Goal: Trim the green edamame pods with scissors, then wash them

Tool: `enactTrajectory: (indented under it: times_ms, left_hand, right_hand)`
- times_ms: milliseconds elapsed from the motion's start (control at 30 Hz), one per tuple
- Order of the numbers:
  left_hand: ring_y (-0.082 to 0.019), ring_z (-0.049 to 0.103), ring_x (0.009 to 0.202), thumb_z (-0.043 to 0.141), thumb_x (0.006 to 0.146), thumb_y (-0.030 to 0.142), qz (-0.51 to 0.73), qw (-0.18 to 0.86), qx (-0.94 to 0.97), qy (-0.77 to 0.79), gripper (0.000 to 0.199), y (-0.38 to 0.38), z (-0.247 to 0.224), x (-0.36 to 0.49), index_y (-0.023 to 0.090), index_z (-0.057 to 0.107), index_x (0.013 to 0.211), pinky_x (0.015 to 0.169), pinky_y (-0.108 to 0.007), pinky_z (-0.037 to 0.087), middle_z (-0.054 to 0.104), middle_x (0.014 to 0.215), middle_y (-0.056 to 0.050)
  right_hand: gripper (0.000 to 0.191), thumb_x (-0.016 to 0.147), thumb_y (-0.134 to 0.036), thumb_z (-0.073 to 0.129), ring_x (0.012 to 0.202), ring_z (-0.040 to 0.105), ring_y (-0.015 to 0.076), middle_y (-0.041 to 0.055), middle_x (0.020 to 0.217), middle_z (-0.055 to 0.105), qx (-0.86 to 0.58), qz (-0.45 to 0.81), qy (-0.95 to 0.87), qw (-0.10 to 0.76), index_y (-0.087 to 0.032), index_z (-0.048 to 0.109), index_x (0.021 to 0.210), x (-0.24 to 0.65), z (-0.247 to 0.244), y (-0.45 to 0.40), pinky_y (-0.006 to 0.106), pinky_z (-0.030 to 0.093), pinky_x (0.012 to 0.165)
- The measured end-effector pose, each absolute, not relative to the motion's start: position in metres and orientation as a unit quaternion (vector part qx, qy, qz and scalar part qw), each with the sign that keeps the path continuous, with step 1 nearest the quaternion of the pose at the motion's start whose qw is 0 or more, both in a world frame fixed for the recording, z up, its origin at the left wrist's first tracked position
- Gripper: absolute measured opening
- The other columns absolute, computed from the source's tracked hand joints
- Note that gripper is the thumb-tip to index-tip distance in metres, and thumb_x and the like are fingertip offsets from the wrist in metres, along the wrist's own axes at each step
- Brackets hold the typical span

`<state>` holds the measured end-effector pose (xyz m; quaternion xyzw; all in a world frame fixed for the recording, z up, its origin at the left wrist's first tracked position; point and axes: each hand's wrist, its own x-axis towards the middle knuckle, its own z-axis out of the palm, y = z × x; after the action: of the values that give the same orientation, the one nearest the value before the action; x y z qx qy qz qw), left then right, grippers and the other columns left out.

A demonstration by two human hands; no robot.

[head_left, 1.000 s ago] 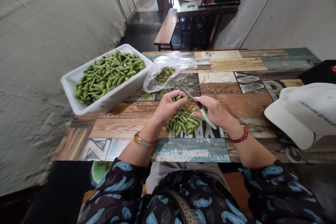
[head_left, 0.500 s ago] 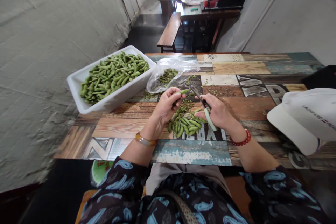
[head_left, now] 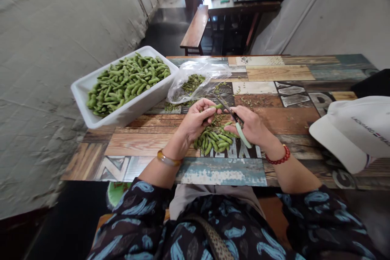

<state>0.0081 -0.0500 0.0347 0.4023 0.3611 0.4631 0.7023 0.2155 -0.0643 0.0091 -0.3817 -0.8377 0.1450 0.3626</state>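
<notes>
Pinched in the fingers of my left hand [head_left: 198, 118] is a green edamame pod [head_left: 218, 106]. My right hand [head_left: 250, 125] is closed round a pair of scissors [head_left: 243, 135] with pale green handles, whose blades point up and left to the tip of that pod. Below both hands a small heap of edamame pods [head_left: 215, 141] lies on the patterned table [head_left: 143, 144], with trimmed bits scattered above it. A white tub [head_left: 131, 114] full of pods stands to the left. Beside it, a clear plastic bag [head_left: 175, 96] holds small green-brown trimmings.
A white cap [head_left: 350, 134] lies at the table's right side, with a dark object [head_left: 373, 85] behind it. Beyond the table are a wooden bench [head_left: 196, 28] and another table [head_left: 243, 6] loaded with boxes and bags. A wall runs close along the left.
My hands have come closer together, so the scissor blades now meet the pod's end. The whole view has shifted slightly, with the tub and table appearing a little higher.
</notes>
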Motion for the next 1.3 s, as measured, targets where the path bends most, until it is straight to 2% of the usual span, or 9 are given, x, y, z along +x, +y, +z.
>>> enactTrajectory:
  times_ms: [233,400,500,600,667,767,933,1100,1300]
  left_hand:
    - [-0.004,0.047,0.051,0.078,0.067,0.028,0.496,0.705,0.372,0.344,0.031,-0.042,0.042,-0.007,0.017,0.054,0.085,0.042,-0.015,0.025,0.067,0.080,0.000]
    - [-0.005,0.040,0.046,0.074,0.072,0.037,0.477,0.675,0.420,0.375,0.028,-0.038,0.049,-0.023,0.019,0.054,0.080,0.042,-0.018,0.024,0.048,0.061,0.006]
    - [-0.006,0.039,0.046,0.073,0.074,0.034,0.391,0.591,0.567,0.420,0.021,-0.038,0.051,-0.031,0.017,0.062,0.081,0.046,-0.020,0.026,0.048,0.057,0.005]
    - [-0.009,0.043,0.053,0.072,0.070,0.024,0.283,0.453,0.709,0.460,0.011,-0.037,0.047,-0.037,0.015,0.067,0.067,0.053,-0.023,0.029,0.056,0.057,0.001]
    - [-0.010,0.042,0.053,0.072,0.066,0.019,0.227,0.373,0.760,0.481,0.011,-0.035,0.042,-0.038,0.017,0.065,0.058,0.053,-0.024,0.026,0.056,0.054,0.000]
    - [-0.011,0.035,0.048,0.075,0.061,0.017,0.178,0.331,0.794,0.479,0.018,-0.035,0.032,-0.036,0.020,0.061,0.050,0.050,-0.025,0.021,0.050,0.046,0.002]
    - [-0.011,0.033,0.048,0.075,0.058,0.013,0.162,0.319,0.793,0.493,0.022,-0.035,0.024,-0.029,0.021,0.057,0.049,0.052,-0.027,0.021,0.049,0.048,0.003]
    - [-0.012,0.042,0.056,0.069,0.062,0.011,0.253,0.341,0.756,0.498,0.011,-0.033,0.030,-0.024,0.018,0.062,0.060,0.057,-0.025,0.028,0.053,0.057,0.002]
    - [-0.006,0.039,0.048,0.074,0.074,0.031,0.376,0.545,0.608,0.439,0.021,-0.037,0.042,-0.022,0.017,0.057,0.077,0.048,-0.020,0.028,0.050,0.059,0.005]
  right_hand:
    - [0.042,0.091,-0.049,0.063,0.084,0.066,0.0254,0.0077,0.089,0.068,-0.396,0.162,-0.829,0.361,-0.019,0.060,0.119,0.217,0.012,-0.064,0.041,0.055,0.079]
    - [0.042,0.090,-0.050,0.063,0.088,0.068,0.0274,0.0099,0.091,0.071,-0.408,0.145,-0.824,0.366,-0.018,0.062,0.118,0.219,0.008,-0.061,0.043,0.056,0.082]
    - [0.042,0.090,-0.050,0.063,0.089,0.068,0.0277,0.0101,0.091,0.071,-0.409,0.144,-0.827,0.358,-0.018,0.062,0.118,0.220,0.007,-0.061,0.043,0.056,0.082]
    - [0.044,0.089,-0.050,0.064,0.090,0.068,0.0284,0.0111,0.092,0.071,-0.407,0.146,-0.827,0.359,-0.017,0.062,0.119,0.221,0.007,-0.060,0.044,0.056,0.083]
    - [0.044,0.089,-0.050,0.064,0.089,0.068,0.0286,0.0114,0.093,0.071,-0.409,0.147,-0.825,0.362,-0.017,0.062,0.120,0.221,0.007,-0.060,0.044,0.057,0.083]
    - [0.042,0.090,-0.048,0.064,0.088,0.068,0.0278,0.0106,0.093,0.070,-0.416,0.148,-0.822,0.359,-0.019,0.061,0.120,0.222,0.008,-0.060,0.044,0.057,0.083]
    - [0.044,0.090,-0.050,0.063,0.084,0.068,0.0270,0.0109,0.091,0.070,-0.421,0.146,-0.820,0.359,-0.017,0.062,0.119,0.222,0.007,-0.059,0.044,0.057,0.081]
    - [0.045,0.089,-0.051,0.064,0.085,0.068,0.0266,0.0103,0.091,0.070,-0.425,0.143,-0.815,0.367,-0.018,0.062,0.120,0.223,0.006,-0.058,0.043,0.057,0.081]
    - [0.044,0.089,-0.050,0.064,0.085,0.068,0.0259,0.0092,0.092,0.070,-0.414,0.145,-0.815,0.378,-0.019,0.062,0.121,0.221,0.011,-0.060,0.042,0.057,0.081]
